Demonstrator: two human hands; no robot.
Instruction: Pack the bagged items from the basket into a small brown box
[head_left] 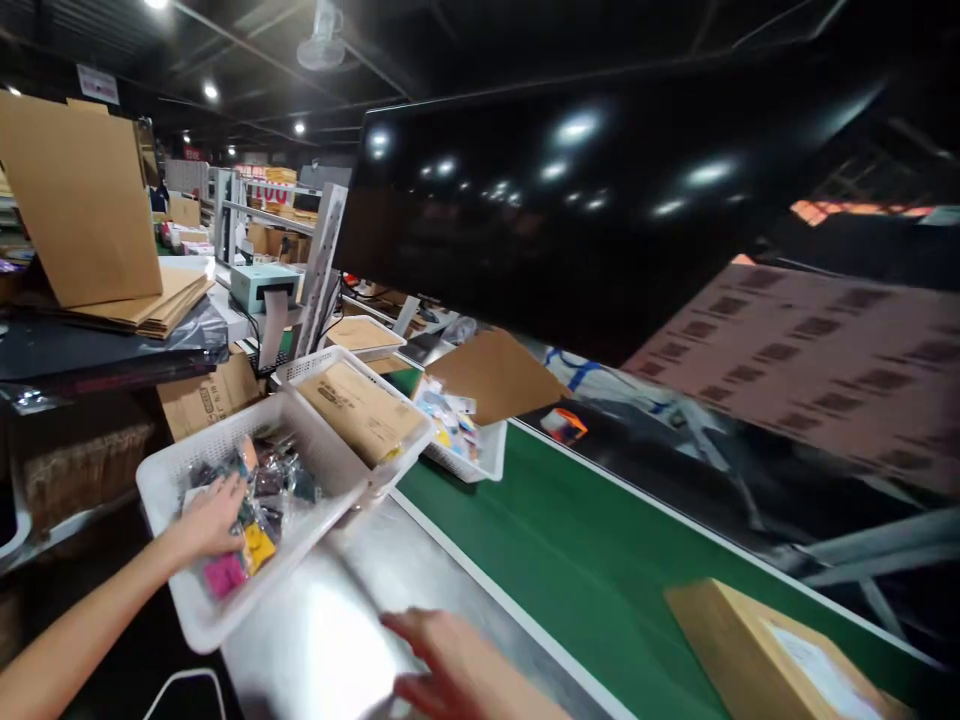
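Observation:
My left hand point(214, 515) reaches into a white perforated plastic basket point(202, 630), its fingers apart over small plastic-wrapped packets point(274, 478). Close by its fingertips are a yellow packet point(259, 546) and a magenta packet point(224, 575). Whether the fingers press on any packet is hard to make out. Over the bare metal table point(315, 620), my right hand point(450, 660) is blurred by motion, with thumb and fingers spread and nothing in them.
A second white basket point(420, 430) holds a brown cardboard mailer point(360, 410). Along the table runs a green conveyor belt point(555, 540), carrying a basket of packets point(491, 455) and a cardboard box point(757, 650). A large dark screen point(585, 220) hangs above; a label printer point(262, 285) stands behind.

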